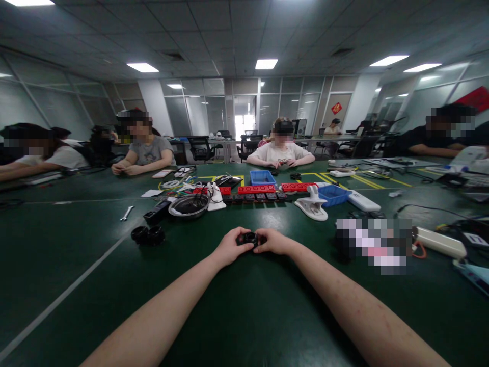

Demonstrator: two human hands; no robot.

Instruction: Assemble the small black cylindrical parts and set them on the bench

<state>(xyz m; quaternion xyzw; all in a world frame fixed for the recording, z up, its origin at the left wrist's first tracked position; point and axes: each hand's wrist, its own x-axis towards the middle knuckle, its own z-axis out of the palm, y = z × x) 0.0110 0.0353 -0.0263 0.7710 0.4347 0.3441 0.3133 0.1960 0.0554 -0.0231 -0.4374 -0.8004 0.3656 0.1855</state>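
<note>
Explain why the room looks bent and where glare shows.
Head view: the wide lens bows the grey tiled ceiling; white ceiling light panels blow out; the dark green table carries a faint sheen beyond the hands; the small black round part between left hand and right hand is too dark for detail.

Both hands are meeting over the green bench (244, 316), the left hand (229, 248) and right hand (275, 241) gripping a small black ring-shaped part (251, 238) between their fingers (242, 246); two similar black parts (147, 235) are lying off to the left.

Small black ring part (251, 238), mid-table, btwn fingers (263, 248)
</note>
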